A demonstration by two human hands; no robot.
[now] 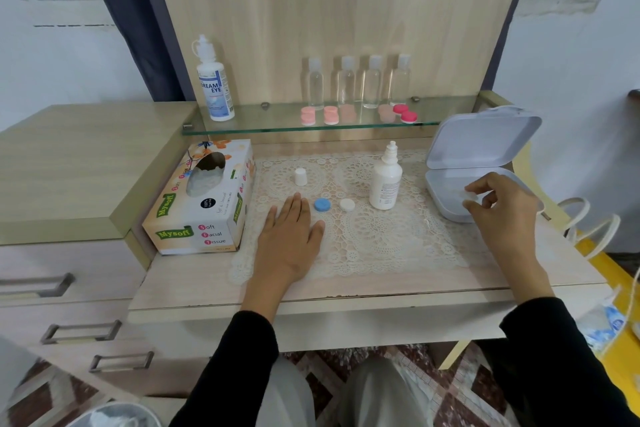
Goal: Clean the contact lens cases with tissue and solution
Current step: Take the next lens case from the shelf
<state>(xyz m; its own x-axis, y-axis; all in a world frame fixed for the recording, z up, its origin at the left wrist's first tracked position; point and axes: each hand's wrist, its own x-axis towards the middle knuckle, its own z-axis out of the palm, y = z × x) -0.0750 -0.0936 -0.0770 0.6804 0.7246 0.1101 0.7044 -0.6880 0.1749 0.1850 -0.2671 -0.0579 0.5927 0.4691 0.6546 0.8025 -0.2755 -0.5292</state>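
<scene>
My left hand (291, 229) lies flat and open on the lace mat (381, 236), just left of a blue cap (322, 204) and a white cap (347, 205). My right hand (498, 204) reaches over the open white storage box (446, 184) and pinches a small clear lens case part (470, 196) between thumb and fingers. An uncapped white solution bottle (385, 180) stands upright between the caps and the box. Its white cap (301, 176) stands further left. A Mysoft tissue box (204, 201) sits at the mat's left edge.
On the glass shelf (277, 126) stand a Dream Eye bottle (214, 87), several clear small bottles (356, 83) and several pink lens cases (332, 115), one pair darker red (405, 113). Drawers are at the left; a cable and blue-white wrappers lie at the right.
</scene>
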